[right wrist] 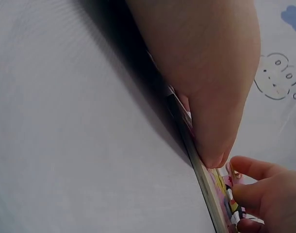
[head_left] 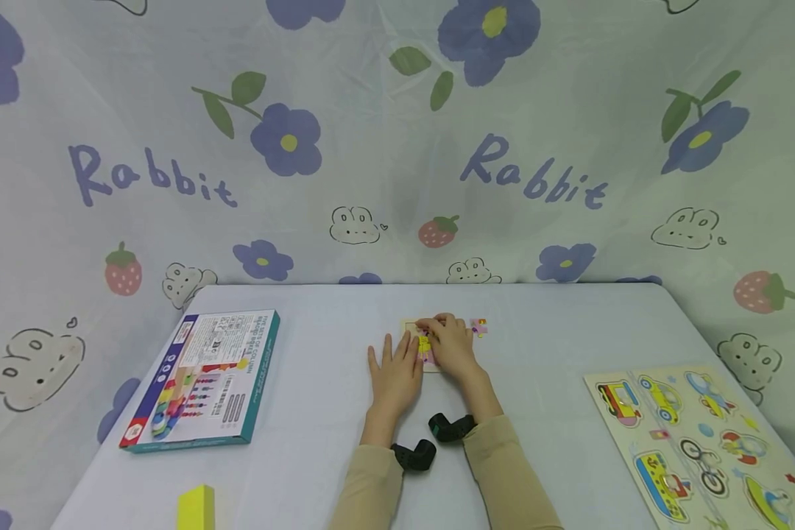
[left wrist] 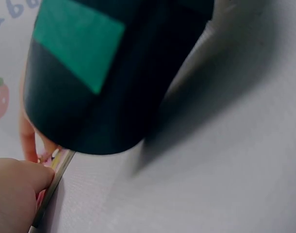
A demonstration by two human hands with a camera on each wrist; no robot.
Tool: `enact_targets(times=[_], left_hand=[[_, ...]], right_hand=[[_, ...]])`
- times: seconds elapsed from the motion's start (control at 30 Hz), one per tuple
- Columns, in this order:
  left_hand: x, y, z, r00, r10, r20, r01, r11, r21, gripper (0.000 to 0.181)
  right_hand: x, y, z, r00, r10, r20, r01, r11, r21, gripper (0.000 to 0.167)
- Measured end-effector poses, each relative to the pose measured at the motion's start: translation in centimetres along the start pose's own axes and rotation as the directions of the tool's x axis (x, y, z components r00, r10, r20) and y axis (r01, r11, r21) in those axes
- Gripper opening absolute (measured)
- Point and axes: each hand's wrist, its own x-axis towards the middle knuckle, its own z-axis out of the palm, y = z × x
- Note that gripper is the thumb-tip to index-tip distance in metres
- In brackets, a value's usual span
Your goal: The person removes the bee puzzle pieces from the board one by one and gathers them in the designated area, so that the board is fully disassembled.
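A small jigsaw board (head_left: 430, 368) with pink and yellow pictures lies on the table under both hands. My left hand (head_left: 397, 375) rests at its left edge, fingers spread and fairly straight; the left thumb (left wrist: 34, 177) touches the board's near side. Over the board's right part, my right hand (head_left: 453, 347) is bent down. In the right wrist view, its finger and thumb pinch a pink jigsaw piece (right wrist: 229, 177) at the board's surface. Another jigsaw piece (head_left: 479, 327) lies loose just right of the right hand. Much of the board is hidden by the hands.
A flat boxed toy set (head_left: 221, 375) lies at the left. Nearer the front stands a yellow block (head_left: 196, 508). A wooden vehicle puzzle board (head_left: 695, 442) lies at the right. A patterned curtain (head_left: 384, 147) hangs behind the table.
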Motion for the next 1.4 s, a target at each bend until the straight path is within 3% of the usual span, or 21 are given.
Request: enact_targets(times=[0.2,0.37,0.7,0.87,0.97,1.13,1.27,1.4], left_hand=[[0.0,0.1,-0.1,1.0,0.02,0.003,-0.02,1.0,0.018,0.039],[0.2,0.3,-0.3,1.0,0.012,0.021,-0.013,1.0,0.019,0.038],[0.3,0.3,-0.2,1.0,0.001,0.029,-0.001,1.0,0.012,0.038],[0.4,0.3,0.0,0.999,-0.011,0.038,0.01,1.0,0.004,0.038],[0.4,0.3,0.1,0.999,-0.019,0.042,0.019,1.0,0.001,0.038],[0.3,0.3,0.1,0.999,-0.023,0.033,0.023,1.0,-0.012,0.038],[0.2,0.3,0.0,0.999,-0.024,0.03,0.025,0.999,-0.026,0.038],[0.1,0.3,0.0,0.999,-0.027,0.032,0.029,0.999,-0.035,0.038]], right_hand=[[0.2,0.1,-0.1,0.999,0.013,-0.043,-0.012,1.0,0.025,0.034],[0.4,0.3,-0.2,0.995,0.029,-0.092,-0.023,0.998,0.061,0.026],[0.4,0.1,-0.6,0.993,0.054,-0.109,-0.044,0.995,0.094,0.016],[0.5,-0.1,-1.2,0.981,0.104,-0.162,-0.065,0.971,0.228,0.011],[0.5,0.1,-1.8,0.968,0.179,-0.176,-0.11,0.932,0.346,0.016],[0.2,1.5,-2.8,0.926,0.339,-0.168,-0.211,0.831,0.515,0.027],[0.1,3.3,-3.6,0.887,0.423,-0.183,-0.237,0.76,0.606,0.024],[-0.2,4.7,-4.5,0.862,0.482,-0.154,-0.25,0.67,0.699,0.022]])
